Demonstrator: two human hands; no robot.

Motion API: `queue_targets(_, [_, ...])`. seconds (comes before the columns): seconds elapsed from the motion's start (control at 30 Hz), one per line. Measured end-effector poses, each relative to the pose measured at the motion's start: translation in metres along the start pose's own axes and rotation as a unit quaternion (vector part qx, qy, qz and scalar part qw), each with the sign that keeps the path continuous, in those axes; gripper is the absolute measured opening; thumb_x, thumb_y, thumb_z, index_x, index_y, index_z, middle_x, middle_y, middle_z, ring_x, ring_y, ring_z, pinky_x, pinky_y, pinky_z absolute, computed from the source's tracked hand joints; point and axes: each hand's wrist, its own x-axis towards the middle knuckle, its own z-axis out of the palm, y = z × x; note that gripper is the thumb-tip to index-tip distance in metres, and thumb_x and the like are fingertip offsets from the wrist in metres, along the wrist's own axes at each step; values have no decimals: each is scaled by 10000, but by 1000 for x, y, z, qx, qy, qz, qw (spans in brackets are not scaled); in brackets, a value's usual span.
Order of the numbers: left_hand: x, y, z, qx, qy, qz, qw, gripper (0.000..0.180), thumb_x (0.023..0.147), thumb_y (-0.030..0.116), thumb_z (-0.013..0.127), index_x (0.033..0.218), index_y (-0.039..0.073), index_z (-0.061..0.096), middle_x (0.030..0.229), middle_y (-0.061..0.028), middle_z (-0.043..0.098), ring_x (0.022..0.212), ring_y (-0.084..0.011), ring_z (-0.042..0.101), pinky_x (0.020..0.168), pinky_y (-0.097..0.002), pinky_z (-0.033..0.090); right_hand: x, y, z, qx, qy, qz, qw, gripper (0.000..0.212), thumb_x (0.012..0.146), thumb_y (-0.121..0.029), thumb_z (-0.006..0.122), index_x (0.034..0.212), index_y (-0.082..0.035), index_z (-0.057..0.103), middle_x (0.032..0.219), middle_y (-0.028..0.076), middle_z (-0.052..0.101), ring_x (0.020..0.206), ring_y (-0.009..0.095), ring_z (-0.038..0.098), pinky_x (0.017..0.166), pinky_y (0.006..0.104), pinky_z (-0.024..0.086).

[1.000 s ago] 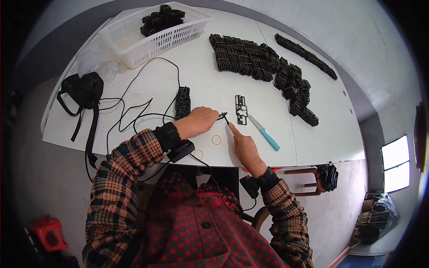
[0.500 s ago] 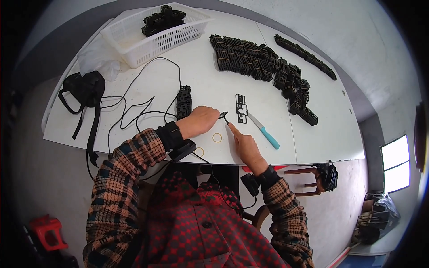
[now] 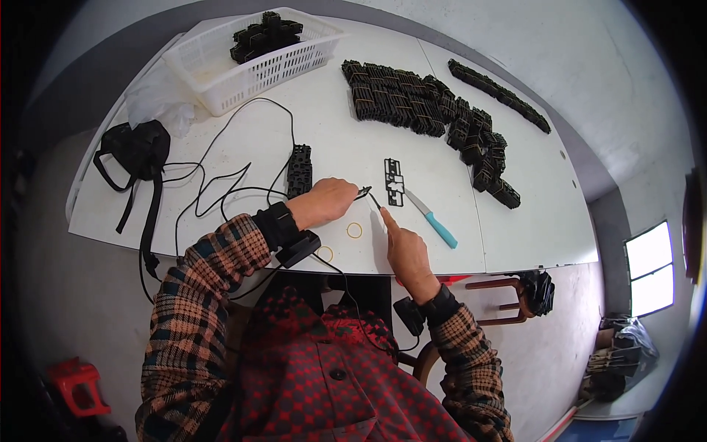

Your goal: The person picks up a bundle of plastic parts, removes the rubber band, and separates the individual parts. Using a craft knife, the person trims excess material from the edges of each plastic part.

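Closed over the white table [image 3: 346,158], my left hand [image 3: 330,197] grips a small black plastic piece [image 3: 364,192] whose end sticks out past the fingers. My right hand [image 3: 409,254] is closed on a thin dark tool [image 3: 375,200], its tip close to that piece; its exact kind is too small to tell. Just beyond, a flat black plastic frame [image 3: 392,181] with cut-outs lies beside a knife with a turquoise handle [image 3: 443,230]. A bundle of black plastic parts [image 3: 300,168] rests by my left hand. Two yellow rubber bands [image 3: 355,223] lie nearer the table edge.
Rubber-banded bundles of black parts [image 3: 398,99] spread over the far right. A white plastic basket [image 3: 258,76] holds more of them at the back left. A black bag [image 3: 132,151] and looping black cables [image 3: 203,173] lie on the left. A red stool [image 3: 77,384] stands below.
The view has shifted slightly. My right hand and the thin tool have changed angle a little beside the black piece; both hands keep their hold.
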Motion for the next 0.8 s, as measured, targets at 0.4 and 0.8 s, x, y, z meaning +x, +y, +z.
queue_targets(0.4, [1,-2,4,-21,6,-13,1000,98,764,30,479,743,-30,554,743,-215,610,744,-387,605,634,-458,470,9,-4,0,11,-35,-5,999,480,885,-64,483,1355,-148,430,651,185,583,602,364,583,551,460,456])
queue_targets(0.8, [4,2,2,-8,-6,-40,999,96,760,17,482,754,-30,565,766,-216,621,755,-382,617,637,-449,480,15,6,14,47,12,-9,999,499,858,-38,517,1342,-137,447,663,184,593,611,364,589,559,458,460])
